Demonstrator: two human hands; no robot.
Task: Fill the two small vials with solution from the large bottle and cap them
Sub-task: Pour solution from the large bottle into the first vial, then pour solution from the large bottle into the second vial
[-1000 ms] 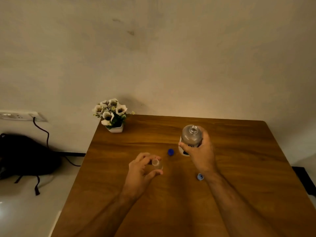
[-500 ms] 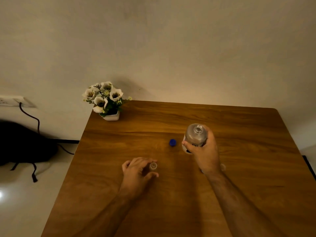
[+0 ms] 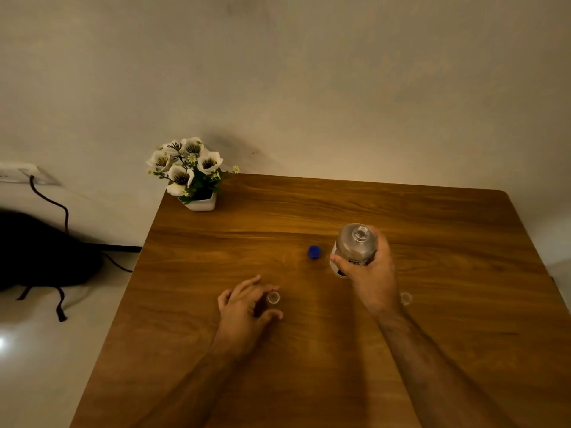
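Where the right hand [image 3: 372, 279] wraps the large bottle [image 3: 355, 247], the bottle stands upright or nearly so, at about 1 o'clock from the table's middle. Clear glass, round shoulder, narrow open neck seen from above, no cap on it. Right grip closed around the lower body, thumb across the front, fingers behind.

Label: a white band low on the bottle with dark print, mostly covered by the thumb; lettering too blurred to read.

Blue cap [image 3: 314, 252] lies on the wood just beside the bottle, at its 9 o'clock, apart from it.

First small vial [image 3: 273, 298]: clear, tiny, open mouth up, standing on the table near centre. Left hand [image 3: 245, 310] rests at its 9 o'clock, grip half open, forefinger and thumb curved to either side of the vial; whether they touch the glass cannot be told.

Second small vial [image 3: 405, 298]: faint clear ring at 3 o'clock of the right wrist, just beside it, partly hidden by the forearm. Liquid level in either vial cannot be made out.

Surroundings: wooden table [image 3: 463, 350], dark grain, dim warm light. White pot of white flowers [image 3: 188, 174] at the far left corner, about 11 o'clock, well apart from the work. Beyond the table's left edge, a black bag [image 3: 40, 251] on the pale floor, a dark cable [image 3: 51, 202] running up to a wall socket [image 3: 18, 176]. Plain wall behind.
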